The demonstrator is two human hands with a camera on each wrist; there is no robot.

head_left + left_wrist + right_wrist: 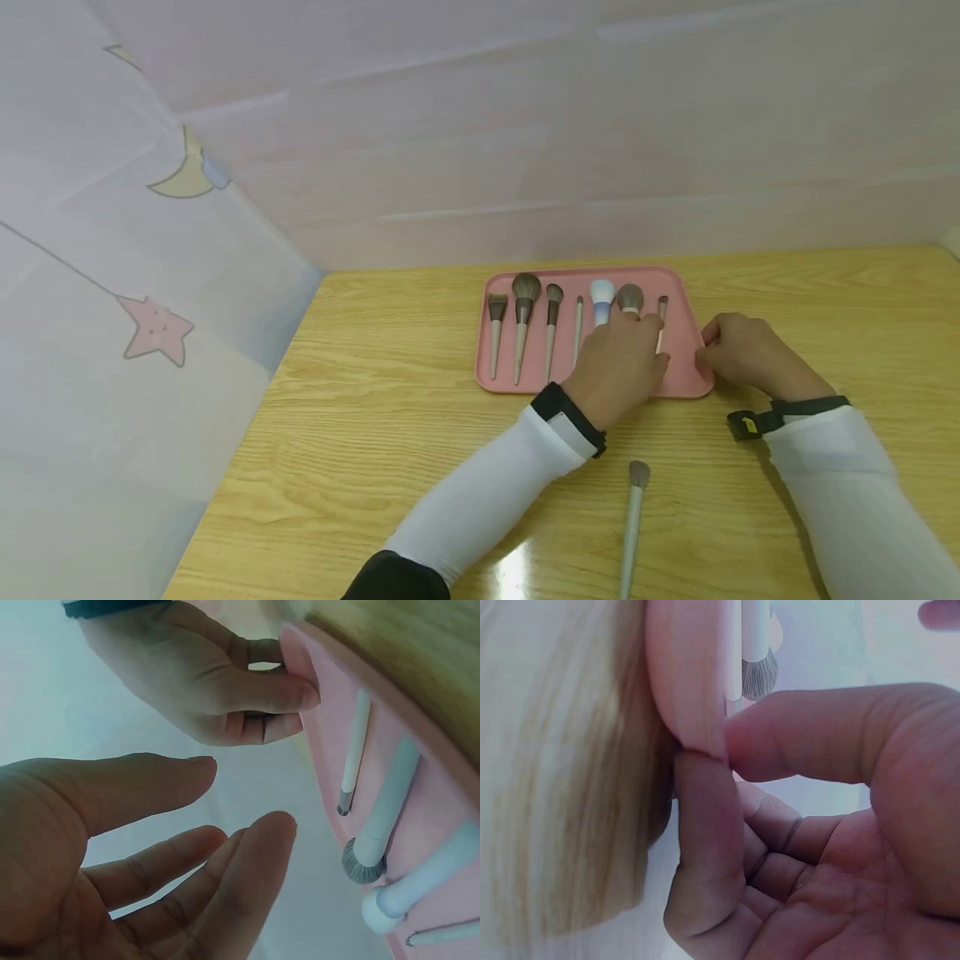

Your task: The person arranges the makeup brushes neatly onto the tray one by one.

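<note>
A pink tray (686,333) lies on the wooden table (375,433) with several makeup brushes in a row. My right hand (708,346) pinches the tray's right edge (690,682) between thumb and forefinger (705,817). My left hand (637,333) hovers over the tray's right part, fingers relaxed and holding nothing, above a white-headed brush (602,300), a grey-headed brush (630,297) and a thin brush (662,308). In the left wrist view its fingers (255,855) stay apart from the thin brush (354,754) and the grey-headed brush (382,817).
One loose brush (633,517) with a pale handle lies on the table near the front, between my forearms. Pale cloth walls stand behind and to the left, printed with a moon (187,175) and a star (156,329). The table's left edge runs along the cloth.
</note>
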